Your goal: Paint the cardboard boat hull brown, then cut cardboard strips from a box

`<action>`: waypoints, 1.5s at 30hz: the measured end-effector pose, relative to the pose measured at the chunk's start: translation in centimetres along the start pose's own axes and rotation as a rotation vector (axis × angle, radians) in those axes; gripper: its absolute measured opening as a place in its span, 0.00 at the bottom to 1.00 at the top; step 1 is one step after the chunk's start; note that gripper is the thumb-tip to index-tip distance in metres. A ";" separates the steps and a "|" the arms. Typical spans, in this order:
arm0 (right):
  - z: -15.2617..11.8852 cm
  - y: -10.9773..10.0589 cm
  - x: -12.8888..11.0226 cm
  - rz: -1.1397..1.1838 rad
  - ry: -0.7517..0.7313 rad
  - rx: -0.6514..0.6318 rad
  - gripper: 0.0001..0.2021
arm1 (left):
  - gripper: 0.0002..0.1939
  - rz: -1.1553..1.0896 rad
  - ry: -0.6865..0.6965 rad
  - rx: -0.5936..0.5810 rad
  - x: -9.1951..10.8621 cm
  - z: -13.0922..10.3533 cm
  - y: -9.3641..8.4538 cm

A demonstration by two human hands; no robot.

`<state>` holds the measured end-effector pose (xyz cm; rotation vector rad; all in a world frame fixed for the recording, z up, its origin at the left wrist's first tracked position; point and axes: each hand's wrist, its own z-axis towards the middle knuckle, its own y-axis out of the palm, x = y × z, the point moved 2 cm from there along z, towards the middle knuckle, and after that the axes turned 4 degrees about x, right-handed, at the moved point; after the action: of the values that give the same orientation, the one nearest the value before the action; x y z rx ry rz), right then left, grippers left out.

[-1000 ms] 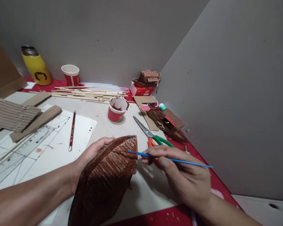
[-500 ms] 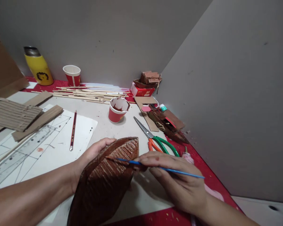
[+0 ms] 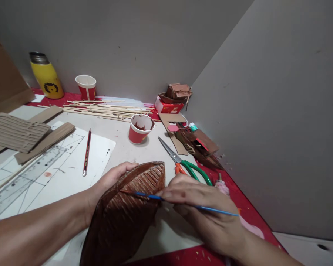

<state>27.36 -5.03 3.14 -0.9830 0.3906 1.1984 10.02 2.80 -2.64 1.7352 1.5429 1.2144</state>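
A brown model boat (image 3: pixel 127 218) with ribbed slats inside is tilted up before me. My left hand (image 3: pixel 108 184) grips its left side, the thumb near the rim and the other fingers hidden behind the hull. Pinched in my right hand (image 3: pixel 202 207) is a thin blue paintbrush (image 3: pixel 147 195), its reddish-brown tip touching the slats inside the boat. Wet-looking brown paint shines on the upper slats. Beyond the boat stands a red paper cup (image 3: pixel 139 131) with brown paint inside. Scissors (image 3: pixel 183 160) with green and orange handles lie past my right hand.
A pencil (image 3: pixel 87 153), a clear ruler (image 3: pixel 30 181) and cardboard pieces (image 3: pixel 19 131) lie on drawn paper at left. Thin sticks (image 3: pixel 105 111), a second cup (image 3: pixel 86 90) and a yellow bottle (image 3: pixel 46 79) line the back. Two other boats (image 3: pixel 195 147) (image 3: pixel 173 96) sit near the right wall.
The brush tip has moved slightly left and down along the slats, with my right hand following. My left hand keeps its hold on the boat. The whole view has shifted slightly.
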 end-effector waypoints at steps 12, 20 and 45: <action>-0.1 -0.4 -0.1 -0.071 -0.009 0.017 0.18 | 0.23 0.054 -0.004 0.037 -0.1 -0.3 0.5; -0.3 -0.5 0.1 -0.059 -0.012 0.049 0.22 | 0.25 -0.003 -0.036 0.037 -0.1 -0.1 0.2; -1.2 -1.2 1.4 -0.309 0.148 0.428 0.07 | 0.24 -0.038 -0.042 -0.106 -0.1 0.4 0.2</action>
<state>29.19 -5.20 2.02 -0.7273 0.5634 0.7243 10.49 2.70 -2.71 1.6456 1.4540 1.2111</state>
